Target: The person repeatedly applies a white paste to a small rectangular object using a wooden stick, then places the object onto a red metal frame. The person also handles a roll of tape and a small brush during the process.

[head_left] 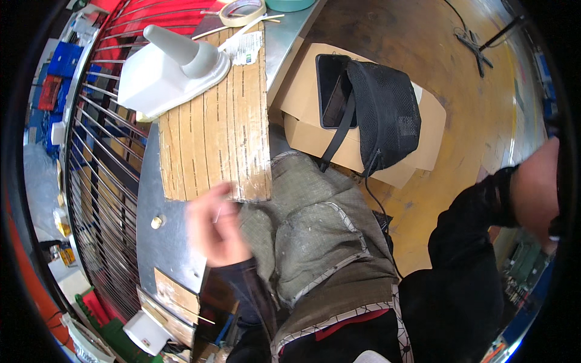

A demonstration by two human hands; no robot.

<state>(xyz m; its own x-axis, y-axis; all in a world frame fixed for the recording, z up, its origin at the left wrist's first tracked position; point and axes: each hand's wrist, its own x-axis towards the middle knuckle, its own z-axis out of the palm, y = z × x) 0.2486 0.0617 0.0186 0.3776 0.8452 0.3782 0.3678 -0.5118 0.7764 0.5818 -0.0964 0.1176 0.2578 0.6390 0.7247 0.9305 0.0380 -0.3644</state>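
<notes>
One blurred left hand (215,227), fingers curled on what I take for a thin pin, just below the cardboard sheet (218,127), whose long axis runs away from it; right hand unseen.

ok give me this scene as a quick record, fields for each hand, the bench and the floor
left hand: blurred left hand at the near edge of the cardboard sheet, pinching something thin; grip unclear
right hand: not in view, only a dark sleeve
bench: metal bench with a white plastic nozzle unit and a tape roll
floor: cardboard box bearing a black mesh bag
</notes>
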